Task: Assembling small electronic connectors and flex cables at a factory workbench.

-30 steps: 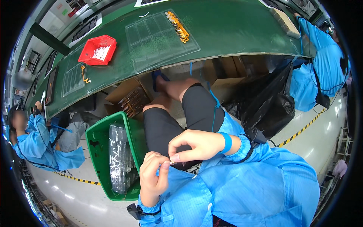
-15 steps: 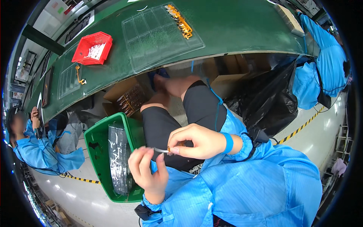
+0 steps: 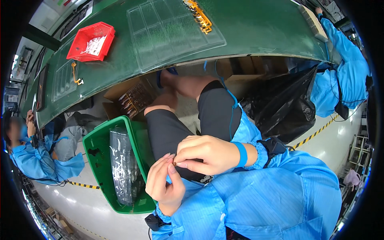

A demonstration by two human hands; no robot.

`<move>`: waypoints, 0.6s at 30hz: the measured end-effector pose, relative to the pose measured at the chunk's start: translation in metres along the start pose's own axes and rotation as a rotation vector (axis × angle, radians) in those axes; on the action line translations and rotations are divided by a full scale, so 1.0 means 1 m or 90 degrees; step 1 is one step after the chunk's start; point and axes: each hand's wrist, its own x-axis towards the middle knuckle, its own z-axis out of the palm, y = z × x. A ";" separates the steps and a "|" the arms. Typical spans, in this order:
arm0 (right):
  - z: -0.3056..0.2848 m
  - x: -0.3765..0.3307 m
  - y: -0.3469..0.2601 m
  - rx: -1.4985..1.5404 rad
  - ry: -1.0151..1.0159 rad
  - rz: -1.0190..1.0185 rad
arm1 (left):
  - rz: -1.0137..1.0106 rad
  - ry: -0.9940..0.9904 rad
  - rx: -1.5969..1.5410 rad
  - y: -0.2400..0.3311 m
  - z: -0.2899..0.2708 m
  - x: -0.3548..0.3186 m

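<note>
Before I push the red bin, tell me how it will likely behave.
The red bin is probably stiff, since its walls hold their shape. It looks fairly light for its size, as the white pieces seem thin and cover only part of its inside. Its open top suggests the pieces could spill if it tips.

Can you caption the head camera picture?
Left hand and right hand meet at a tiny piece, beside a green bin.

A tiny brownish-orange part [image 3: 175, 163] is pinched where the fingers [image 3: 172, 169] of the left hand [image 3: 165, 187] and right hand [image 3: 206, 154] meet, held up over the lap [image 3: 168, 134]. Mostly covered, it shows neither full outline nor tilt.
</note>
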 end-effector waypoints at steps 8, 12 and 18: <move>-0.001 0.004 0.003 0.141 -0.003 0.112 | -0.172 0.158 0.116 -0.032 -0.028 -0.008; -0.008 0.007 0.003 0.219 -0.003 0.158 | -0.254 0.328 0.274 -0.087 -0.096 -0.032; -0.014 0.014 0.009 0.323 -0.002 0.201 | -0.367 0.264 0.500 -0.168 -0.184 -0.127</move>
